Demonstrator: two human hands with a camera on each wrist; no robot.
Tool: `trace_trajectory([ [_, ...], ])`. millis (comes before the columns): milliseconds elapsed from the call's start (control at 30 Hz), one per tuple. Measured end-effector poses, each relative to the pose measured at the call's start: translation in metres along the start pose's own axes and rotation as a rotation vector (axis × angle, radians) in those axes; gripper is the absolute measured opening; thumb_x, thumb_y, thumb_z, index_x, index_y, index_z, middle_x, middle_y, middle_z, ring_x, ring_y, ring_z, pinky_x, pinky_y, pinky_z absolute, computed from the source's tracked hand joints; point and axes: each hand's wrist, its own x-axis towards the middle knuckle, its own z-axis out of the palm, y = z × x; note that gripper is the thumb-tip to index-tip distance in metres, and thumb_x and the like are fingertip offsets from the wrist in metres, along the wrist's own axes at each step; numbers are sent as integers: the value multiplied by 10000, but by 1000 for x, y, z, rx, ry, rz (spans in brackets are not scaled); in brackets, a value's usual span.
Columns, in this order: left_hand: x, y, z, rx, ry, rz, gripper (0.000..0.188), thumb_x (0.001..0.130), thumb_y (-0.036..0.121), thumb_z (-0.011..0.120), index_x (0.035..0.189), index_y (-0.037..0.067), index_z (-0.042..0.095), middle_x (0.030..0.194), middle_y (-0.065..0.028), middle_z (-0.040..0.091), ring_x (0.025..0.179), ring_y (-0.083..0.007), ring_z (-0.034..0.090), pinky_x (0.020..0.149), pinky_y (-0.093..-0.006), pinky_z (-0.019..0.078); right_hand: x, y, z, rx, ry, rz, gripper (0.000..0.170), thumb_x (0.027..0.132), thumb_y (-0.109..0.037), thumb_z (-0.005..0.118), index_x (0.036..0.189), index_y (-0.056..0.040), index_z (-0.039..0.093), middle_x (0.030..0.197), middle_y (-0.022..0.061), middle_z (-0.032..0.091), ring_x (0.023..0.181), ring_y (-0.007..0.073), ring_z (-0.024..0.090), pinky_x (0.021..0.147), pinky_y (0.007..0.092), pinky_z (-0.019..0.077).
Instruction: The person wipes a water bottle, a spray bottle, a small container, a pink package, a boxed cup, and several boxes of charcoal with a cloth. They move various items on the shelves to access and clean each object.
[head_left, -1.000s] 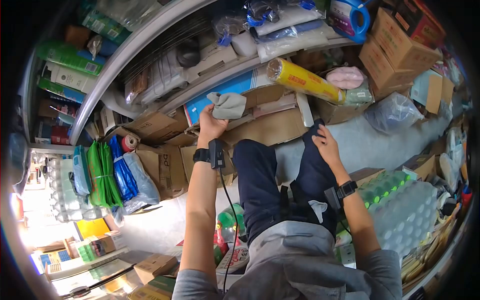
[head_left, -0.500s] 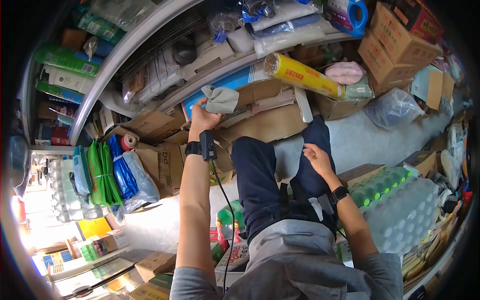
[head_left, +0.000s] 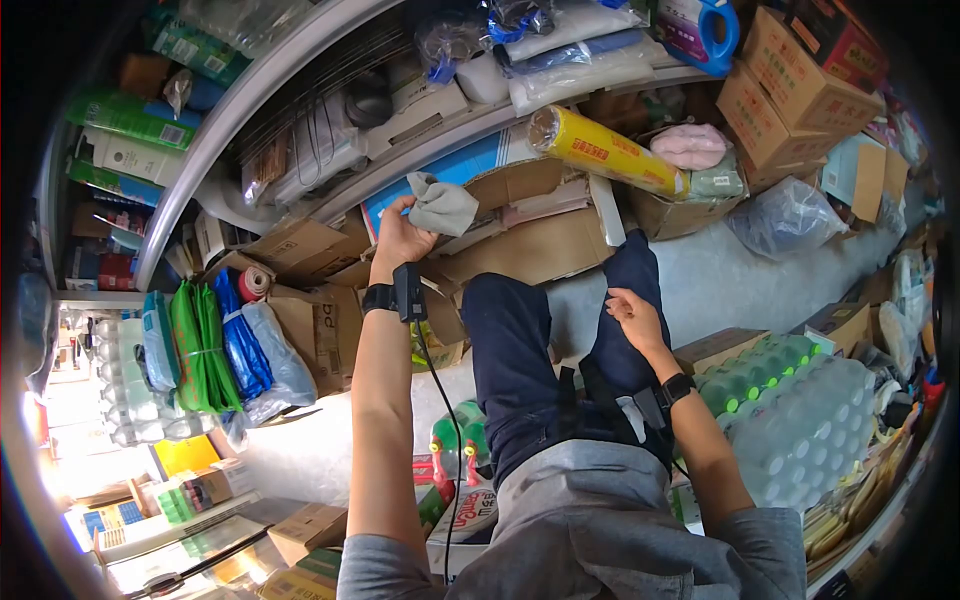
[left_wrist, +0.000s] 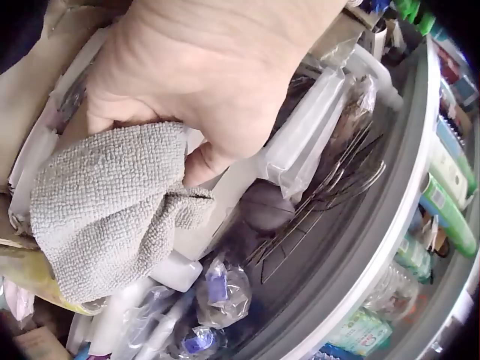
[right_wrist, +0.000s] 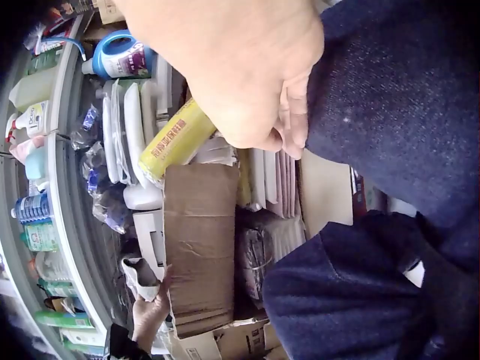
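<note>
A grey cloth [head_left: 443,204] is pinched in the left hand [head_left: 402,240], above an opened cardboard box [head_left: 540,248] at the shelf's lower edge. Seen from the left wrist, the left hand [left_wrist: 202,75] grips the textured cloth [left_wrist: 112,202] between thumb and fingers, the cloth hanging in folds. The right hand [head_left: 637,317] rests by the dark trouser leg [head_left: 625,350] at the knee, its fingers loosely curled. In the right wrist view the right hand [right_wrist: 240,82] lies against the dark denim [right_wrist: 397,112] and holds nothing visible.
A yellow roll [head_left: 610,155] lies above the box. Cartons [head_left: 790,90] are stacked at upper right, and packed bottles [head_left: 800,430] stand at lower right. Green and blue bags [head_left: 205,345] are at left. A metal shelf edge [head_left: 205,160] curves across the upper left.
The left hand has moved left and slightly up with the cloth. The right hand has shifted down and left along the trouser leg, its fingers more curled.
</note>
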Motion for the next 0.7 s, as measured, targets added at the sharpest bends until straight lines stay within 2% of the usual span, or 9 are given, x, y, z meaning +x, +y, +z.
trace_trajectory([
  [67,-2,-2,3,-5,-2,-3,279,921,181,469,1142,23,533,1129,-121,639,1031,-302,632,920,-428,522,0,-1,0,-11,-4,7,265,939,-37,546,1198,-1,588,993,135,698,890,178,691,820,280,543],
  [133,-3,-5,5,44,49,39,261,904,175,509,1125,37,529,1085,-99,634,969,-266,640,849,-385,546,-1,-6,-1,-23,-9,14,265,942,-42,543,1199,-1,588,996,134,698,893,179,691,825,282,542],
  [533,-12,-27,-4,97,-41,47,272,939,189,471,1137,18,548,1119,-119,646,1007,-268,644,874,-388,545,0,-7,0,-73,-2,30,261,955,-74,528,1199,-6,589,1001,133,700,885,181,696,795,286,546],
  [700,-25,-60,-23,170,42,103,250,941,171,473,1101,12,581,1054,-112,679,966,-255,668,867,-368,556,-1,-11,0,-60,2,20,255,958,-80,525,1193,-9,594,988,131,700,862,180,694,792,283,544],
])
